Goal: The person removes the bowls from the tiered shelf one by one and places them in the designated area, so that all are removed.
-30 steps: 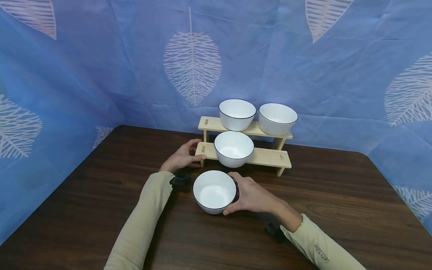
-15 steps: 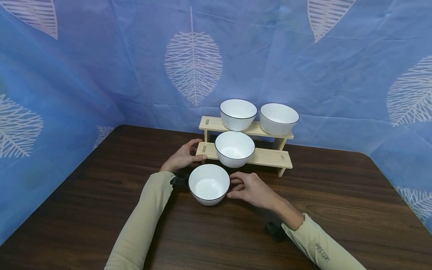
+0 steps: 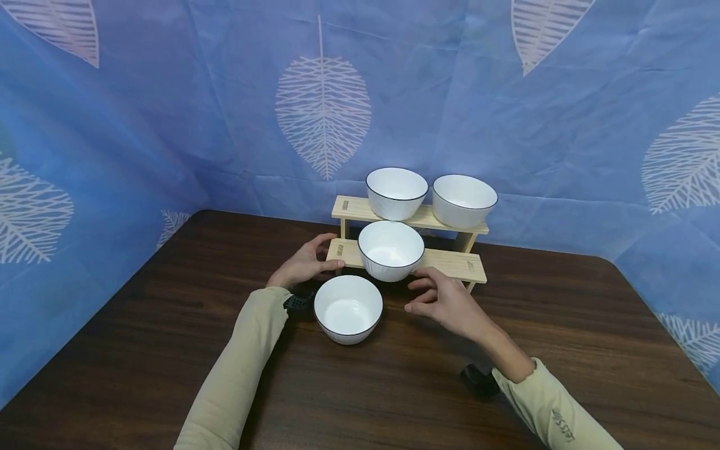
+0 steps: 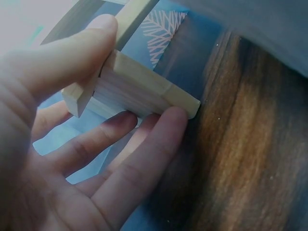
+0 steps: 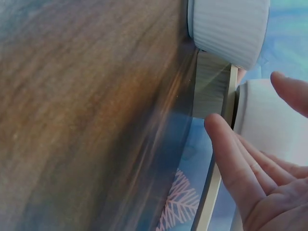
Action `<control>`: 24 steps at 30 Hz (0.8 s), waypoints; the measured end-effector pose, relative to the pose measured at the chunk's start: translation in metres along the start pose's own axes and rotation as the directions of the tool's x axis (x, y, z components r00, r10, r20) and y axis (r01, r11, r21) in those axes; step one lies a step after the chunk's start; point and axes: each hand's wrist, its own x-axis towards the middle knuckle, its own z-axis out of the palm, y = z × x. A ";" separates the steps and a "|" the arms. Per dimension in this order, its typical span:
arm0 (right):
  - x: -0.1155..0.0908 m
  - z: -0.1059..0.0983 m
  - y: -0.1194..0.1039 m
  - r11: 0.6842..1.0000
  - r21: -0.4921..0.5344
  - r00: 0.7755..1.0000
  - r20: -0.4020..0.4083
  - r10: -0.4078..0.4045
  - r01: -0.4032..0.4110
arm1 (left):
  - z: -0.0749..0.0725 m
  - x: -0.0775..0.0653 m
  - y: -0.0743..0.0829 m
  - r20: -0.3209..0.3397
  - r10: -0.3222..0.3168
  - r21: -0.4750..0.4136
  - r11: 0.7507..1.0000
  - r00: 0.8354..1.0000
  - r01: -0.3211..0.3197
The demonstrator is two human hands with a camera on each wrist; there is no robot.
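At the left end of the two-tier wooden rack (image 3: 447, 262), my left hand (image 3: 306, 260) holds the lower step. In the left wrist view the thumb lies on the board (image 4: 131, 21) and fingertips touch the supporting leg (image 4: 134, 86). My right hand (image 3: 450, 305) is off the table bowl and holds nothing; its loosely bent fingers are beside the white ribbed bowl (image 3: 390, 250) on the lower step. Another white bowl with a dark rim (image 3: 347, 310) stands upright on the table in front of the rack, between both hands.
Two matching bowls, a left one (image 3: 396, 194) and a right one (image 3: 464, 201), sit on the upper step. Behind the dark wooden table (image 3: 140, 350) hangs a blue cloth (image 3: 225, 125) with white leaf prints.
The front bowl shifted slightly left and away from me, and my right hand let go of it. That hand then moved right and forward toward the rack. My left hand stayed put.
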 end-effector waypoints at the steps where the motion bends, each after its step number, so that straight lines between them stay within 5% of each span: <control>1: 0.000 -0.001 0.000 1.000 0.002 1.000 -0.010 0.002 -0.002 | 0.000 -0.001 0.001 0.003 0.007 0.004 1.000 1.000 -0.007; 11: 0.005 -0.002 -0.002 0.999 0.016 0.992 -0.118 0.037 -0.036 | 0.002 0.001 0.000 -0.008 -0.013 0.011 1.000 1.000 0.013; 24: 0.024 -0.003 -0.003 0.979 0.191 0.983 -0.153 0.102 -0.072 | 0.003 -0.002 0.003 -0.003 -0.007 0.002 1.000 1.000 0.007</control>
